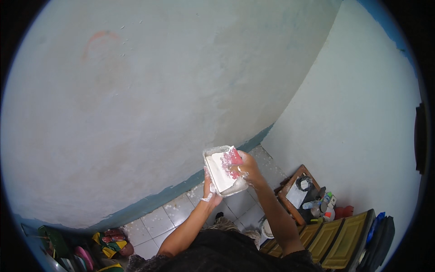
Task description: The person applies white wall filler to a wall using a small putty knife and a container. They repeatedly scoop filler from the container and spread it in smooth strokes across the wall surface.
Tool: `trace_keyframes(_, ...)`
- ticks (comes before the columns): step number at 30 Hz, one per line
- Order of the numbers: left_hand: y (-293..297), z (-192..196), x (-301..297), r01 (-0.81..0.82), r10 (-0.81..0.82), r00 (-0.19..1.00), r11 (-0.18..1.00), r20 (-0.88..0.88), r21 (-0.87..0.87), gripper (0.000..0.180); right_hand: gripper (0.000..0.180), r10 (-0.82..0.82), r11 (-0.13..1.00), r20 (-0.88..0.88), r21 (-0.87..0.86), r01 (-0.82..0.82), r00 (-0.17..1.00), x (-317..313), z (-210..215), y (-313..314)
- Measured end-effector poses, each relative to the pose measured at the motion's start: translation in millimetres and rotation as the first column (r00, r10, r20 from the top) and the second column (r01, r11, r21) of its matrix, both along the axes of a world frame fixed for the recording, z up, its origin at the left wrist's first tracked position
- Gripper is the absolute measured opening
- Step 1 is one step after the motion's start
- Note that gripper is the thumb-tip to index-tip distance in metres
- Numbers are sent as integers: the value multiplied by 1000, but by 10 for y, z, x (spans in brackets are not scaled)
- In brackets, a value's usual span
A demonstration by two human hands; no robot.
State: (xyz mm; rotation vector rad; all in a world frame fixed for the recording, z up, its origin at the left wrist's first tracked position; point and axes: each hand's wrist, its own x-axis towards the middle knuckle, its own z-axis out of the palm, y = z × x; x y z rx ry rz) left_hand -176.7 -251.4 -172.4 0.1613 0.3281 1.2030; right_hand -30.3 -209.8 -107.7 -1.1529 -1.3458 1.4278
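In front of my body, my left hand (209, 192) supports a rectangular clear plastic tub (237, 189) from its left side and underneath. White paste (218, 171) fills much of the tub and is smeared on its rim. My right hand (249, 168) grips a red scraper (234, 156), its face streaked with white, over the tub's right part. White smears mark both hands and the left wrist. The left fingers are partly hidden by the tub. Beyond it rises a grey-white patchy wall (149, 109).
A blue-green band (176, 192) runs along the wall's foot above white floor tiles (156, 222) spotted with white. To the right stand a wooden table (290, 204) with bottles and a yellowish-brown cabinet (349, 238). Colourful bags (111, 245) lie at the lower left.
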Motion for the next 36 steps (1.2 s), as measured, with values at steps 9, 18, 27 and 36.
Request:
trace_keyframes(9, -30, -72, -115, -22, 18, 991, 999, 132, 28, 57, 44, -59, 996, 40, 70, 56, 997, 126, 143, -17)
trace_keyframes(18, -90, 60, -157, -25, 19, 993, 998, 117, 54, 67, 42, -59, 984, -9, 166, 59, 998, 46, 274, -74)
trace_keyframes(27, -161, 202, -196, -42, 29, 980, 997, 197, 60, 59, 42, -55, 987, -22, 153, 58, 998, 38, 239, -25)
trace_keyframes(36, -154, 72, -228, -72, 60, 982, 996, 181, 61, 60, 40, -97, 984, -12, 146, 98, 995, -10, 167, -31)
